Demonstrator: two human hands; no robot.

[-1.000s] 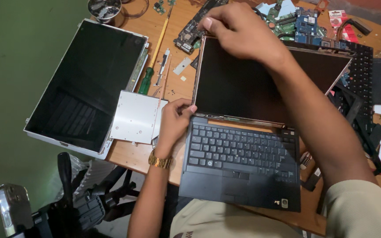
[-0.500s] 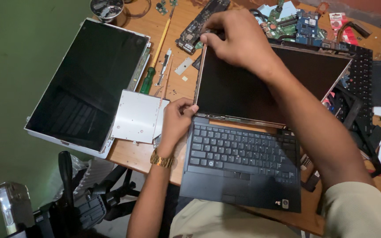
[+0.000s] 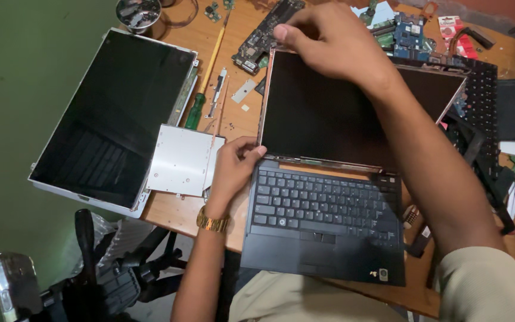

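While the black laptop [image 3: 323,232] lies open at the near edge of the wooden table [image 3: 177,211], its keyboard half toward the person, the left hand [image 3: 233,170] sits at the left end of the hinge line, fingers curled and pinching the lower left corner of the bare screen panel [image 3: 329,113]. A gold wristwatch [image 3: 213,222] circles that wrist. Just left of this hand lies a flat silver optical drive [image 3: 181,160], touching the corner of a loose display panel [image 3: 111,116] that rests dark side up on the table's left side. Beyond the drive, a green-handled screwdriver [image 3: 196,107] lies beside that panel's right edge, with a small metal bracket [image 3: 217,92] near it. Farther back, the right hand [image 3: 329,39] reaches over the screen panel and grips its upper left corner, thumb pressed on the top edge, fingers folded behind. Past it lie a long circuit board [image 3: 263,36], green and blue boards [image 3: 397,30], and a round metal tin [image 3: 138,13] at the far left
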